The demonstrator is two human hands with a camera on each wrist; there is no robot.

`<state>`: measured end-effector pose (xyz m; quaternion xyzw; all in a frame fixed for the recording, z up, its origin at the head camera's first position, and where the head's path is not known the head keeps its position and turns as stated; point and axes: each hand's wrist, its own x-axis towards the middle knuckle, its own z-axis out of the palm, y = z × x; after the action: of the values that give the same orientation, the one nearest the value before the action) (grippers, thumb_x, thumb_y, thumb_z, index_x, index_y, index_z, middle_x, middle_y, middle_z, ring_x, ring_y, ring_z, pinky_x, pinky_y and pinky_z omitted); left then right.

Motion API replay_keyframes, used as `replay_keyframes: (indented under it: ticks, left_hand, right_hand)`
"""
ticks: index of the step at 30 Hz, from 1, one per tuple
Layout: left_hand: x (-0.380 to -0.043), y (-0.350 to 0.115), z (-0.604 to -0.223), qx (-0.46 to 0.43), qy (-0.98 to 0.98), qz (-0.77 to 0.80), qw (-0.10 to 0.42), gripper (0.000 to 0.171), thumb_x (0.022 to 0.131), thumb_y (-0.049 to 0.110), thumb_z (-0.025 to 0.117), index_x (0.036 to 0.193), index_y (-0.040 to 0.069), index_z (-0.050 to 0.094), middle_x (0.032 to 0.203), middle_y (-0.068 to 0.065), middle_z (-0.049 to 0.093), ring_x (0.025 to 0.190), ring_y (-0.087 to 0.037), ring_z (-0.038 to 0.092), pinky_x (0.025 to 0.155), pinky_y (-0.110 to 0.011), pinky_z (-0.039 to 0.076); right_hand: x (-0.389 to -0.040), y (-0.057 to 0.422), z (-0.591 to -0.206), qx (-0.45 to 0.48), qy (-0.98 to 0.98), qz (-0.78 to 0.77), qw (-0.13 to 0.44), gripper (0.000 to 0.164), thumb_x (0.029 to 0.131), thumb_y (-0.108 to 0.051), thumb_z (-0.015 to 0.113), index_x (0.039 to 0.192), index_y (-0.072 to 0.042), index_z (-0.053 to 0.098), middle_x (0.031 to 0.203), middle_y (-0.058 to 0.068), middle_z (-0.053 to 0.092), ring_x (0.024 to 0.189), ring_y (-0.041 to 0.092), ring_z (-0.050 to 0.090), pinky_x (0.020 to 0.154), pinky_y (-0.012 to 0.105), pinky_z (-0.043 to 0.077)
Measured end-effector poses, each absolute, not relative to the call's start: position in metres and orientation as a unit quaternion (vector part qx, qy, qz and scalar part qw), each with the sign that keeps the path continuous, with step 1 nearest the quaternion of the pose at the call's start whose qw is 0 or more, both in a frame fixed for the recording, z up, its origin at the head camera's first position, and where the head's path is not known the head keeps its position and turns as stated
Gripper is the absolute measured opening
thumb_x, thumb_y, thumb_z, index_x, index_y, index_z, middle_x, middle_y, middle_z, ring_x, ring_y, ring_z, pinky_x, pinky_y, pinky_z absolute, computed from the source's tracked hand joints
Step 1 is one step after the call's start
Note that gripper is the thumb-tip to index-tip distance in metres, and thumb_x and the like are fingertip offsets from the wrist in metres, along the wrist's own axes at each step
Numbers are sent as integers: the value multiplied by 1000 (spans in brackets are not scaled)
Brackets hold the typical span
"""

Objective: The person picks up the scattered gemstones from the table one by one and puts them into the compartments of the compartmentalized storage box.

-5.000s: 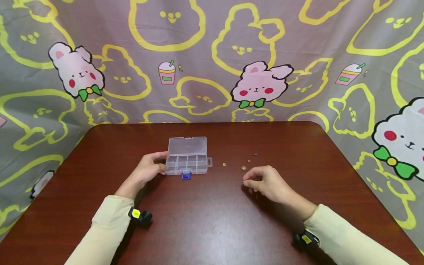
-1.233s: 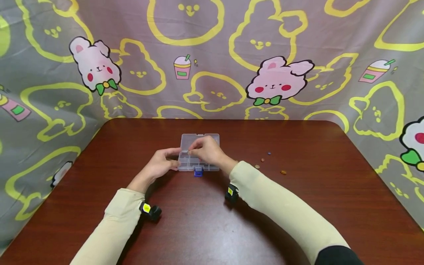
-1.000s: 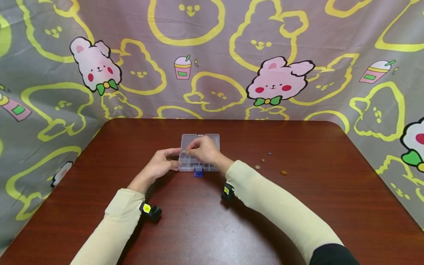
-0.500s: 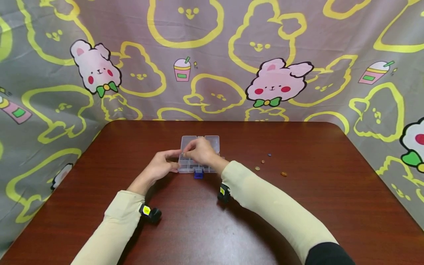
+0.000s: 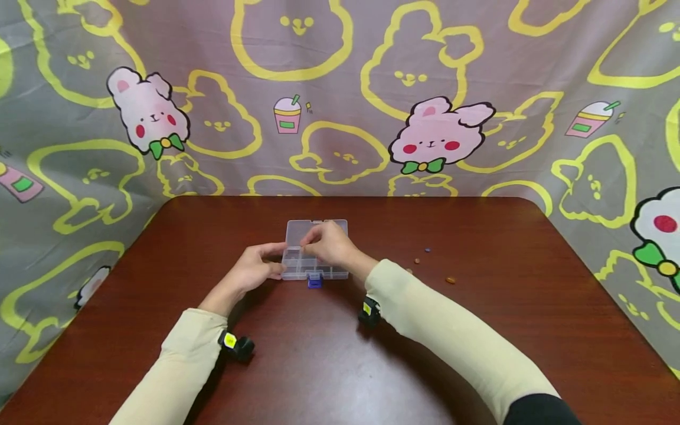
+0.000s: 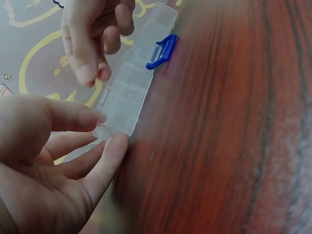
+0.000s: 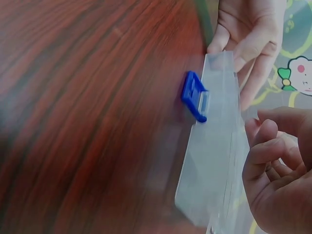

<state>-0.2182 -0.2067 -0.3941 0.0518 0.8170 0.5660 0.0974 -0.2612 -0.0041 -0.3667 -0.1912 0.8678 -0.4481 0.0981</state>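
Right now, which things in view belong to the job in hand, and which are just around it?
Part of the job:
clear compartment box with blue latch
left hand, holding the box's end
right hand, over the box
probably the amber piece, blue piece, reddish piece and partly hidden pale piece

Just around it:
table underneath
patterned cloth behind
black wrist cameras

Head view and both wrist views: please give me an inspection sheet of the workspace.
Surface: red-brown wood-grain table.
Job's things: clear box, lid open, blue latch at its front; amber piece, blue piece, reddish piece and a partly hidden fourth piece to its right.
Clutter: nothing seen.
Hands: left hand grips the box's left end; right hand is over the box, whether holding anything cannot be told.
Cables: nothing seen.
Surroundings: rabbit-print curtain behind and at both sides.
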Motion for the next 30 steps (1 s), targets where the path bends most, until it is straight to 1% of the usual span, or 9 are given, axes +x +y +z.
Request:
replay_keyframes:
  ticks: [3, 9, 14, 16, 20, 24, 27, 30]
  left_hand:
    - [-217, -207, -394, 47, 818, 566, 96, 55, 90, -8, 63, 143, -8, 49, 140, -30, 52, 97, -27, 66, 77, -34, 59]
    - [-218, -205, -394, 60, 816, 568, 94, 55, 90, -8, 64, 143, -10, 48, 138, -33, 51, 95, -27, 66, 76, -34, 60]
    - [-217, -204, -393, 62, 818, 563, 97, 56, 91, -6, 64, 144, -9, 47, 140, -32, 51, 98, -27, 67, 78, -35, 59]
    - [-215, -205, -393, 58, 821, 559, 98, 55, 92, -5, 64, 144, -8, 47, 140, -31, 51, 98, -26, 67, 78, -35, 59]
    - [-214, -207, -393, 62, 822, 558, 94, 54, 92, -6, 64, 144, -9, 47, 140, -32, 51, 97, -26, 67, 78, -34, 59]
    - [-215, -207, -393, 67, 819, 562, 95, 54, 92, -6, 63, 143, -10, 47, 140, -32, 50, 95, -26, 68, 77, -33, 60]
    - [-216, -207, -393, 68, 817, 564, 97, 54, 92, -6, 63, 143, -10, 47, 140, -33, 50, 96, -26, 68, 77, -34, 60]
    - [-216, -206, -393, 69, 817, 564, 99, 54, 92, -6, 63, 144, -10, 46, 141, -33, 49, 97, -27, 67, 78, -35, 60]
  right_hand:
    - [-258, 5, -365, -195, 871, -442, 94, 5, 88, -10, 75, 90, -6, 77, 73, 0, 69, 51, 12, 58, 47, 22, 46]
    - [-247, 30, -360, -199, 872, -436, 94, 4, 88, -9, 75, 89, -7, 77, 74, 10, 71, 47, 10, 55, 45, 22, 44]
    - [-231, 54, -357, -206, 869, -436, 110, 4, 89, -8, 74, 90, -5, 76, 72, 16, 69, 45, 9, 49, 41, 22, 39]
    - [-224, 63, -358, -213, 868, -434, 116, 4, 89, -8, 75, 90, -5, 76, 72, 15, 69, 46, 9, 50, 41, 22, 40]
    - [-213, 80, -361, -218, 865, -435, 121, 4, 87, -8, 77, 89, -5, 75, 71, 7, 69, 48, 13, 53, 42, 24, 41]
    - [-206, 100, -366, -219, 869, -427, 121, 4, 87, -9, 77, 90, -7, 75, 68, 0, 66, 48, 12, 53, 42, 25, 42]
    - [-199, 115, -370, -217, 870, -425, 124, 4, 87, -10, 77, 90, -8, 75, 66, -1, 64, 49, 11, 52, 41, 26, 41]
    - [-192, 129, -375, -213, 869, -430, 119, 5, 86, -9, 77, 90, -8, 75, 65, 1, 64, 51, 12, 52, 40, 26, 40]
